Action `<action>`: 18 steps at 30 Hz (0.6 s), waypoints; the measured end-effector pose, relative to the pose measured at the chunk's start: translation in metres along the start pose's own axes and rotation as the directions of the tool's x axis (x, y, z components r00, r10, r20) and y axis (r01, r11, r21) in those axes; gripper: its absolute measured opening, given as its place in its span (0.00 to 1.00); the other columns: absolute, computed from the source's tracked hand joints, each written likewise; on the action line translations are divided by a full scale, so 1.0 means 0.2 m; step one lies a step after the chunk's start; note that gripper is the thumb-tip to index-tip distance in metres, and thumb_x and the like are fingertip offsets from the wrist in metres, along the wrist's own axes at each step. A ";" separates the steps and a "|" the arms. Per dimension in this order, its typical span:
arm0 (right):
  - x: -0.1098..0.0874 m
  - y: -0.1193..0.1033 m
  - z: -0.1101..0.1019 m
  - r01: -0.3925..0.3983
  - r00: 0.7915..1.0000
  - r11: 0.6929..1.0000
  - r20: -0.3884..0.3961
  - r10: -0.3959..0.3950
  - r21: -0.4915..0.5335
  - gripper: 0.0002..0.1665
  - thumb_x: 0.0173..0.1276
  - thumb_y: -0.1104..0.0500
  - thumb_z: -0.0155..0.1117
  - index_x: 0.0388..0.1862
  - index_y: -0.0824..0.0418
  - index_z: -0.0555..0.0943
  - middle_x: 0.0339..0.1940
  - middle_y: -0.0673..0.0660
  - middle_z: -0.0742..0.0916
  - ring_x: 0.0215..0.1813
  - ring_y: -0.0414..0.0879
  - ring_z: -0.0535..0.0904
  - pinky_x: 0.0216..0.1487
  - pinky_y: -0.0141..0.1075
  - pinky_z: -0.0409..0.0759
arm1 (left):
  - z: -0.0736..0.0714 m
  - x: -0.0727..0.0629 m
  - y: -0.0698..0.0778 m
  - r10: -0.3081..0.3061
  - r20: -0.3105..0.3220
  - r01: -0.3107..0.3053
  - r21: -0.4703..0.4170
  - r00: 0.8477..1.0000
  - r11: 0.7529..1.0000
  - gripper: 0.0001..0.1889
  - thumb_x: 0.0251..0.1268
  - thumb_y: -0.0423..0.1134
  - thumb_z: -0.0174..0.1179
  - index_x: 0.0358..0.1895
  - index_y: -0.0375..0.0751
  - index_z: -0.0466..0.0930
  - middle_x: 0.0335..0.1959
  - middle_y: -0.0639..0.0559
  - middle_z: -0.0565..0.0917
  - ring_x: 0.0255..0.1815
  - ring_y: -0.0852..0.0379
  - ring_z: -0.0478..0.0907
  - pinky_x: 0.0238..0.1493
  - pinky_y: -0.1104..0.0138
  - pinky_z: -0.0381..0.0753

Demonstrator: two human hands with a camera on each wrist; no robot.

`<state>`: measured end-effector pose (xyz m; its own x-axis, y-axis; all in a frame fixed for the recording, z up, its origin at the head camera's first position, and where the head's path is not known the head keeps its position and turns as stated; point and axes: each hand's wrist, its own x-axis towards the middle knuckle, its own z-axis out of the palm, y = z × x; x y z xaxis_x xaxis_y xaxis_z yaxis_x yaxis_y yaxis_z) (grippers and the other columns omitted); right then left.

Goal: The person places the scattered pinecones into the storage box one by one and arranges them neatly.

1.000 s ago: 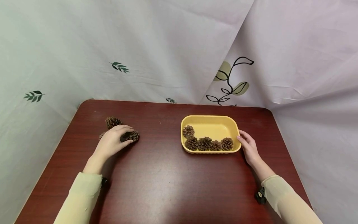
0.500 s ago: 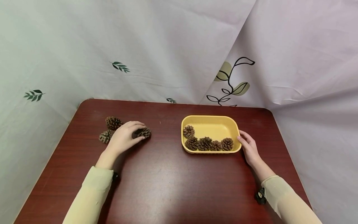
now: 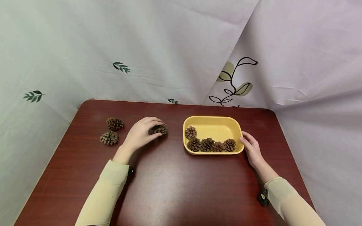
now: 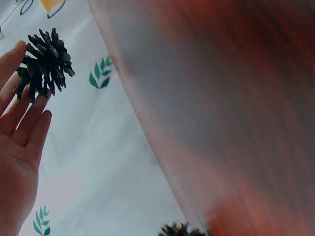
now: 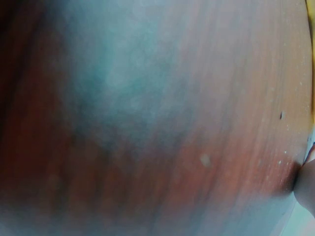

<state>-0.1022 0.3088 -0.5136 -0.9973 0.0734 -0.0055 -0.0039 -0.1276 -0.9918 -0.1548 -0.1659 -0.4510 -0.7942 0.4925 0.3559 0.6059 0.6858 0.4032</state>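
My left hand (image 3: pixel 141 134) pinches a brown pine cone (image 3: pixel 160 129) between thumb and fingers, left of the yellow plastic basin (image 3: pixel 213 118). In the left wrist view that pine cone (image 4: pixel 47 64) shows its spread scales at the fingertips. At the basin's right end, my right hand (image 3: pixel 252 150) grips the wall, thumb at the rim and fingers along the outside. Inside the basin several pine cones (image 3: pixel 207 144) lie along the near side, and another pine cone (image 3: pixel 190 132) sits at the left end. The right wrist view catches only a sliver of the hand (image 5: pixel 306 187).
Two loose pine cones, a far pine cone (image 3: pixel 114 124) and a nearer pine cone (image 3: pixel 109 138), lie on the left of the dark red table (image 3: pixel 169 185). A pale cloth (image 3: pixel 158 62) printed with leaves hangs behind the table's back edge.
My left hand has moved right with the pine cone, away from the two loose ones, which now show fully. The right hand and the basin have stayed in place.
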 end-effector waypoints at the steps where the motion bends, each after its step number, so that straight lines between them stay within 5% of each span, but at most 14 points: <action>1: 0.00 0.00 0.00 0.000 1.000 1.000 0.000 0.000 0.001 0.18 0.83 0.69 0.52 0.58 0.53 0.83 0.44 0.43 0.89 0.45 0.32 0.85 0.48 0.22 0.84 | 0.01 0.01 0.01 0.002 0.001 -0.002 -0.002 1.000 1.000 0.21 0.62 0.41 0.79 0.58 0.41 0.88 0.60 0.48 0.88 0.64 0.47 0.83 0.69 0.51 0.82; 18: 0.00 -0.01 0.00 -0.015 1.000 1.000 0.014 0.015 -0.003 0.18 0.83 0.69 0.51 0.59 0.52 0.81 0.46 0.43 0.89 0.47 0.32 0.85 0.49 0.22 0.84 | 0.11 0.27 0.17 0.119 -0.014 -0.119 -0.052 0.993 0.992 0.21 0.63 0.42 0.78 0.58 0.42 0.88 0.60 0.49 0.88 0.65 0.49 0.83 0.72 0.54 0.80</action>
<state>-0.1027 0.3096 -0.5126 -0.9982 0.0577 -0.0186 0.0112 -0.1261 -0.9919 -0.1784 -0.1029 -0.4368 -0.7161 0.5630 0.4126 0.6978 0.5932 0.4015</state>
